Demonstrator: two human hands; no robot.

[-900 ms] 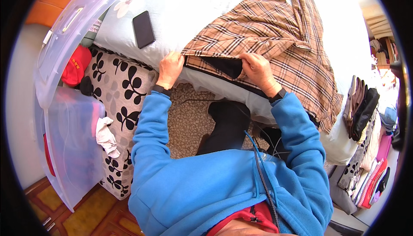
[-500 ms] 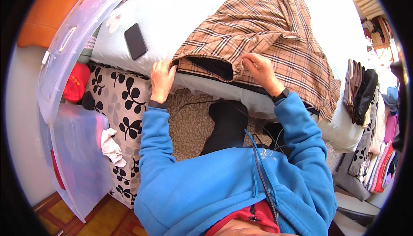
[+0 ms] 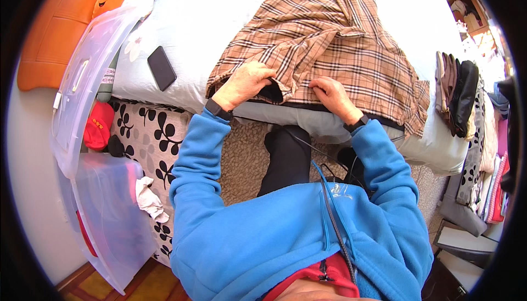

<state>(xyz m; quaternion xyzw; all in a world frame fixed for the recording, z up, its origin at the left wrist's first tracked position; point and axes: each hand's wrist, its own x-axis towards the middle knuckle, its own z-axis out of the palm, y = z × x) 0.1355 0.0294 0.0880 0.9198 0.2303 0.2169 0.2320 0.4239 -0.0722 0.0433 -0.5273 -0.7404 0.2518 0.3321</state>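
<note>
A tan plaid shirt with a dark lining lies spread and rumpled on the bed, its lower edge along the bed's near side. My left hand is closed on the fabric near the left end of that edge, where a fold shows the dark inside. Just to its right, my right hand pinches the cloth with thumb and fingers, low on the shirt. The left fingertips are partly hidden behind the hand and cloth.
A black phone rests on the light bedsheet. At left, a clear plastic bin stands beside a leaf-patterned box with a white cloth. Folded dark clothes lie at right.
My left hand has moved right from the shirt's left corner onto the folded edge, and the dark opening has narrowed. My right hand has shifted slightly down. The view has shifted a little.
</note>
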